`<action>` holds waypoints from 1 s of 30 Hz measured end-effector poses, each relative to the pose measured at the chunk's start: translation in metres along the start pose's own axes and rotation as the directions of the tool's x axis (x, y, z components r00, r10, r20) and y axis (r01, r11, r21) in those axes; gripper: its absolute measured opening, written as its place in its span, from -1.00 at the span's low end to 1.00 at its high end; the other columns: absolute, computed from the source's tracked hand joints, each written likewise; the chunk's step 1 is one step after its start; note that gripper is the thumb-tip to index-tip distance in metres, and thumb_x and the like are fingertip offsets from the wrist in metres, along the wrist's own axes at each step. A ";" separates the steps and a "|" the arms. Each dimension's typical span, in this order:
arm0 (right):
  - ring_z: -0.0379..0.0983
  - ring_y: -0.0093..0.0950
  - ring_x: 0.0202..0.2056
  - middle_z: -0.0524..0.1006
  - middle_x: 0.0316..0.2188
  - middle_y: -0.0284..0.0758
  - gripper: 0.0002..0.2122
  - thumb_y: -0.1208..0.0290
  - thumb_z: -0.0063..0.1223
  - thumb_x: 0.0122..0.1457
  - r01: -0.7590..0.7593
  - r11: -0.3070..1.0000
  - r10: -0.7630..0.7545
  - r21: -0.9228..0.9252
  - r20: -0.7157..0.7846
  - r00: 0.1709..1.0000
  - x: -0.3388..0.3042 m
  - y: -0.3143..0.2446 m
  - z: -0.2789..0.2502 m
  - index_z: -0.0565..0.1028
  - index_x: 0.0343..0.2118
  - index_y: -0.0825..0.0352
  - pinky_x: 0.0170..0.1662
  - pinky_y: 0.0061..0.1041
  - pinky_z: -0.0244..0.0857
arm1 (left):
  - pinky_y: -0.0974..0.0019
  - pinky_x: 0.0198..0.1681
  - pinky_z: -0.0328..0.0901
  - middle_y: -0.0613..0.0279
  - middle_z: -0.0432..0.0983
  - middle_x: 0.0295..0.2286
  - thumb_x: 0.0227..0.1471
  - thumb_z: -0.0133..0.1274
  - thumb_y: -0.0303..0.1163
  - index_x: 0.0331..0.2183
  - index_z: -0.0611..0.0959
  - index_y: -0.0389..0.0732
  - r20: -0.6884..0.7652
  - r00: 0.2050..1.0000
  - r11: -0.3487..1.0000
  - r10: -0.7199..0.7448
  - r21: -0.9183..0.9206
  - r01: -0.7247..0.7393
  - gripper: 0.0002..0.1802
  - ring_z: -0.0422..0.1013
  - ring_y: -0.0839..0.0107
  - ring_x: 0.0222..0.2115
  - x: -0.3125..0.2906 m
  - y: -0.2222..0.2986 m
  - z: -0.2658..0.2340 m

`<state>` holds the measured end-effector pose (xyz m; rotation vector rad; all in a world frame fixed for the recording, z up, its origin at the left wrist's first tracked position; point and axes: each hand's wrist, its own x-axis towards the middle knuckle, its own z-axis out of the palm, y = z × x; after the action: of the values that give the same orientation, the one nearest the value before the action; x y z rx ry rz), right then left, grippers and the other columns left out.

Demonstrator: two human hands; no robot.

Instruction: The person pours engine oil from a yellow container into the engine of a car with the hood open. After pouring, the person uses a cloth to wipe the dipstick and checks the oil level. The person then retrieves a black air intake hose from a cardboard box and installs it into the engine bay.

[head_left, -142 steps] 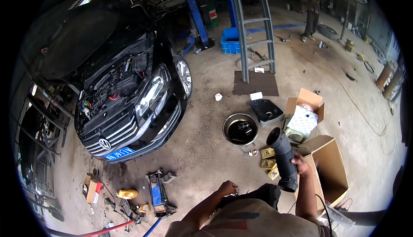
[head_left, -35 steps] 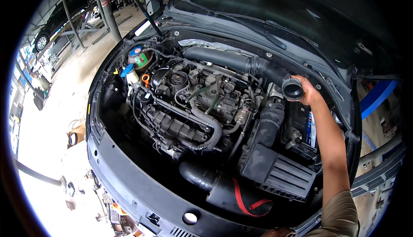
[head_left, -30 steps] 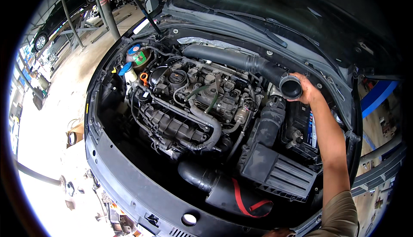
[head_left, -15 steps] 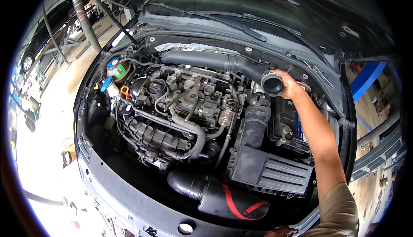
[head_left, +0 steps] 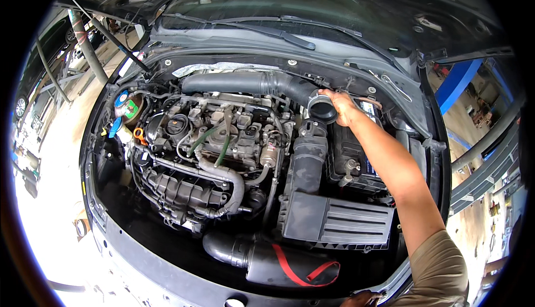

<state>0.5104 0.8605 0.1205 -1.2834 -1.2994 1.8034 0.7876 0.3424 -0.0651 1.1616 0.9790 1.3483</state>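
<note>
My right hand [head_left: 341, 108] is closed around the open end of a black air intake hose [head_left: 262, 83], at its round collar. The hose runs leftward along the back of the engine, and its open mouth [head_left: 323, 110] faces toward me. Just below that mouth is the upper neck of the black air filter box [head_left: 309, 151]; whether they touch, I cannot tell. At the lower edge, a small dark brown shape [head_left: 362, 299] may be part of my left hand; its fingers cannot be made out.
The engine [head_left: 223, 134] fills the middle of the bay, with the battery [head_left: 351, 156] to its right. A black duct with a red strap [head_left: 262, 259] lies at the front. The raised hood [head_left: 446, 23] hangs above, held by a prop rod [head_left: 120, 39] on the left.
The whole view has shifted, so the car appears further left. My right hand still grips the hose end, which now appears closer to the neck of the air filter box.
</note>
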 end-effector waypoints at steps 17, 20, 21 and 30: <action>0.42 -0.37 -0.12 0.54 -0.18 -0.09 -0.62 0.18 -0.02 0.21 0.345 0.821 -0.406 -0.455 -0.039 0.913 0.020 0.028 -0.007 0.50 -0.17 0.47 -0.04 -0.40 0.22 | 0.23 -0.38 0.37 0.09 0.47 -0.44 -0.19 0.22 -0.40 -0.27 0.59 -0.16 -0.104 0.990 0.979 0.100 0.186 -0.080 -0.67 0.43 0.16 -0.44 0.014 0.043 -0.027; 0.42 -0.36 -0.12 0.54 -0.21 -0.11 -0.61 0.15 0.01 0.19 0.347 0.805 -0.428 -0.482 -0.065 0.901 0.025 0.030 -0.008 0.51 -0.17 0.46 -0.04 -0.40 0.22 | 0.22 -0.39 0.37 0.09 0.47 -0.43 -0.19 0.22 -0.40 -0.28 0.59 -0.16 -0.118 0.981 0.966 0.153 0.226 -0.124 -0.68 0.43 0.13 -0.44 0.015 0.049 -0.030; 0.41 -0.34 -0.11 0.53 -0.19 -0.11 -0.58 0.13 0.05 0.16 0.332 0.811 -0.406 -0.481 -0.056 0.912 0.021 0.026 -0.004 0.49 -0.15 0.46 -0.03 -0.39 0.22 | 0.21 -0.40 0.36 0.09 0.47 -0.43 -0.17 0.22 -0.39 -0.28 0.59 -0.16 -0.099 0.991 0.975 0.094 0.209 -0.072 -0.69 0.43 0.12 -0.44 0.017 0.055 -0.033; 0.24 -0.25 0.08 0.39 -0.01 -0.05 -0.39 -0.02 0.14 0.06 0.154 0.902 -0.144 -0.404 0.056 0.988 -0.016 0.001 0.009 0.38 -0.01 0.43 0.16 -0.15 -0.01 | 0.23 -0.42 0.34 0.11 0.43 -0.49 -0.05 0.18 -0.36 -0.33 0.56 -0.22 -0.154 0.970 0.970 0.188 0.182 -0.159 -0.79 0.40 0.16 -0.48 0.030 0.056 -0.041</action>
<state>0.5081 0.8432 0.1259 -1.3293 -1.8057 1.4925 0.7375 0.3677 -0.0153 1.2997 1.1531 1.5494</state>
